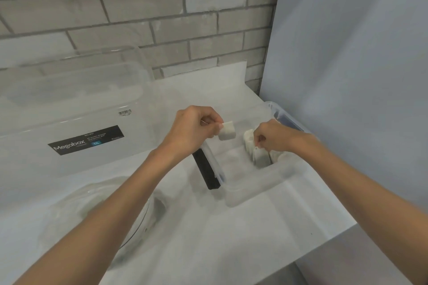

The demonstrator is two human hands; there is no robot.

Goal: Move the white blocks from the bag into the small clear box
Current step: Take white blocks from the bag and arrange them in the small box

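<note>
HANDS AT WORK: A person's left hand [194, 131] pinches a white block [227, 131] between thumb and fingertips. It holds the block in the air just over the left rim of the small clear box [252, 194], which sits toward the right edge of the white tabletop [231, 238]. The block is a small, off-white, squarish chunk with softly rounded corners and a matt, faintly grainy face.

The right hand [276, 137], fingers curled, grips the top of a second block [259, 157] standing on end inside the box. That block is part of a row of blocks [249, 137] packed against one another along the box's right side. A black latch [206, 170] hangs on the box's left wall.

The clear bag [99, 206] lies at the near left of the tabletop, partly under the left forearm. Pale shapes show through it, too blurred to make out.

A large clear storage bin [69, 99] stands along the tabletop's left side, reaching toward the far edge. Its black label [86, 140] reads "Megabox" in white, with "12L" on a blue patch; the finer lines are too small to read. A barcode sticker [125, 112] sits above the label. A grey brick wall [139, 18] rises behind the far edge, and a pale blue-grey panel [347, 53] closes the right.
</note>
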